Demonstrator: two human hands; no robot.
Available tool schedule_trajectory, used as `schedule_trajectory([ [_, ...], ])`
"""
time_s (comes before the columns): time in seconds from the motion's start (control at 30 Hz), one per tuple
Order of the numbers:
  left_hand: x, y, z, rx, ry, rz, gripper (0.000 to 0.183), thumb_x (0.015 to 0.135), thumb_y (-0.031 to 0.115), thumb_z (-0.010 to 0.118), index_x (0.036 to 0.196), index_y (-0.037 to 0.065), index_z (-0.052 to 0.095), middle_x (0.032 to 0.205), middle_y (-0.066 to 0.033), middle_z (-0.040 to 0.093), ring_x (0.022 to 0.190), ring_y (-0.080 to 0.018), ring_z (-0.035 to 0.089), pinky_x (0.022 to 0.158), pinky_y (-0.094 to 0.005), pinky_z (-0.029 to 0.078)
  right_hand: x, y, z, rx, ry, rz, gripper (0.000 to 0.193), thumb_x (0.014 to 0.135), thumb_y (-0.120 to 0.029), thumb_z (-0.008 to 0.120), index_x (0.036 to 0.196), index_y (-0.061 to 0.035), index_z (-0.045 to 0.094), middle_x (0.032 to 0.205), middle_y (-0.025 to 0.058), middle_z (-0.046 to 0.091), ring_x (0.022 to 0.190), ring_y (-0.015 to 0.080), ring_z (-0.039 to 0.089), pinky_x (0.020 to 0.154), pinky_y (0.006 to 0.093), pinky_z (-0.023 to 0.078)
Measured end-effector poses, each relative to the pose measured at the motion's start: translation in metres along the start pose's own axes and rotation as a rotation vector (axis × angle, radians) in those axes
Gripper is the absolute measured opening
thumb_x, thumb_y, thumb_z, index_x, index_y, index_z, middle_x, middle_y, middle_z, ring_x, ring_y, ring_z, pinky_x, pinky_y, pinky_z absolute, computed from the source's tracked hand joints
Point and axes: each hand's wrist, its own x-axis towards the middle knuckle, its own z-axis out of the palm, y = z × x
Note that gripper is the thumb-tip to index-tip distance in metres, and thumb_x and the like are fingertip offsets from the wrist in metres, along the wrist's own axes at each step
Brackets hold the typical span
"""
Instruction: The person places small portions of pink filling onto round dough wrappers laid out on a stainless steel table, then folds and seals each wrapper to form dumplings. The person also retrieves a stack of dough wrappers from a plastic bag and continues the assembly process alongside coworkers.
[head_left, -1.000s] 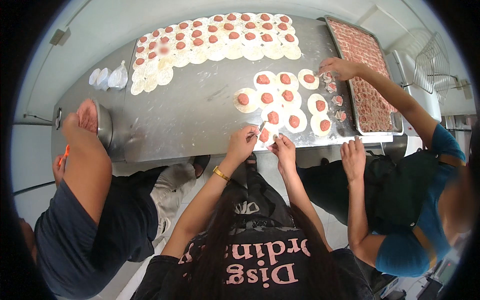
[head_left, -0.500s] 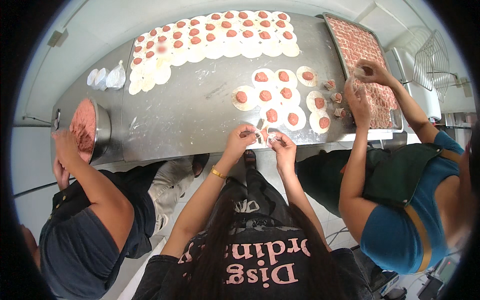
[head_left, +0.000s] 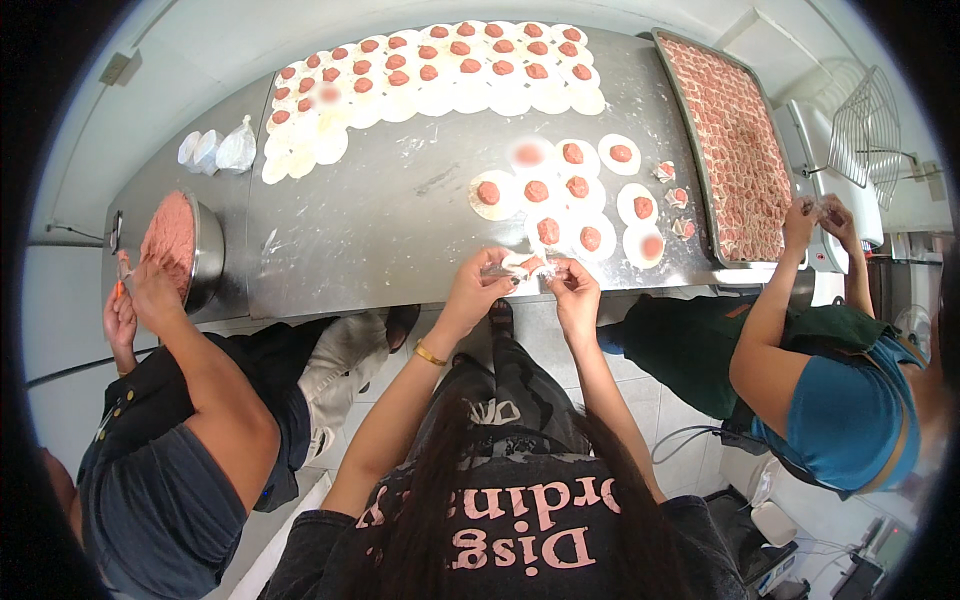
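Note:
Over the table's near edge, a filled dumpling wrapper (head_left: 529, 265) is held up between both hands, its pale edges folding round pink filling. My left hand (head_left: 474, 292) pinches one side with fingertips, and my right hand (head_left: 577, 298) pinches the other. Just beyond lie round wrappers (head_left: 560, 212), each topped with a ball of pink filling. To their right sit a few folded dumplings (head_left: 678, 198). Larger rows of overlapping wrappers (head_left: 480, 98) run along the far side, most carrying filling.
A tray (head_left: 750, 264) packed with dumplings stands right, beside a wire rack (head_left: 865, 130). At left are a metal bowl (head_left: 208, 255) of pink filling and wrapped white stacks (head_left: 236, 148). A co-worker's hands (head_left: 150, 295) work at the bowl; another's (head_left: 818, 222) are right of the tray.
The wrapper between my fingers is drawn further together. The right co-worker's hands have left the tray and moved right. The left co-worker's hands have shifted at the bowl, showing an orange-handled tool.

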Motion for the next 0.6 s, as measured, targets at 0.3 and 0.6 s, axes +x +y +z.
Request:
schedule_trajectory([
  [0.3,0.01,-0.013,-0.001,0.661,0.016,0.336,0.024,0.074,0.002,0.071,0.094,0.001,0.059,0.099,-0.0099,0.065,0.088,-0.0153,0.063,0.074,-0.0263,0.05,0.007,-0.005,0.0,-0.171,-0.105,-0.177,0.036,0.07,0.009,0.063,0.105,0.0,0.062,0.092,0.0106,0.065,0.079,0.016,0.063,0.073,0.0283,0.052],
  [0.6,0.013,-0.005,0.011,0.646,0.019,0.249,0.031,0.069,0.004,0.075,0.096,-0.001,0.062,0.093,-0.0131,0.066,0.077,-0.0208,0.066,0.068,-0.0302,0.052,0.022,-0.004,-0.004,-0.45,-0.147,-0.306,0.04,0.066,0.011,0.06,0.104,-0.0004,0.063,0.094,0.0149,0.064,0.075,0.0266,0.064,0.069,0.0323,0.051],
])
